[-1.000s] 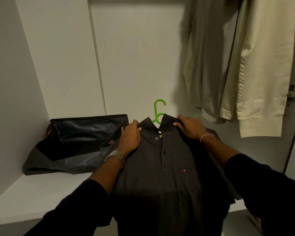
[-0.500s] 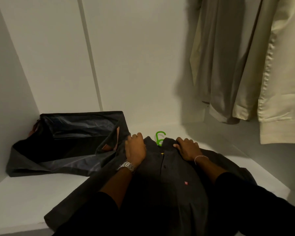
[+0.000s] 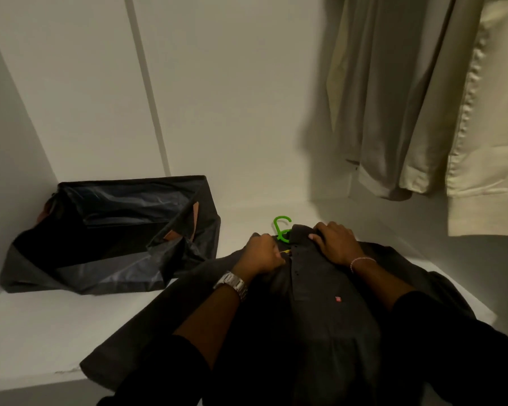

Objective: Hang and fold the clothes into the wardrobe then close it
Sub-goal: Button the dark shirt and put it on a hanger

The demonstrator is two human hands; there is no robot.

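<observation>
A dark grey polo shirt (image 3: pixel 320 303) with a small red logo lies front-up on the white wardrobe shelf (image 3: pixel 35 332). A green hanger (image 3: pixel 282 228) sits inside it, only its hook showing past the collar. My left hand (image 3: pixel 261 256) grips the shirt's left collar edge with curled fingers. My right hand (image 3: pixel 333 244) holds the right side of the collar, fingers curled over it. Both hands flank the button placket.
A dark fabric bag (image 3: pixel 112 230) with brown trim slumps at the shelf's back left. Beige and cream garments (image 3: pixel 423 98) hang at the upper right, their hems above the shelf. White wardrobe walls (image 3: pixel 71 83) close in the back and left.
The shirt on its hanger came down from upright in front of me to flat on the shelf. My hands stayed on the collar, and my left hand has closed tighter on the collar.
</observation>
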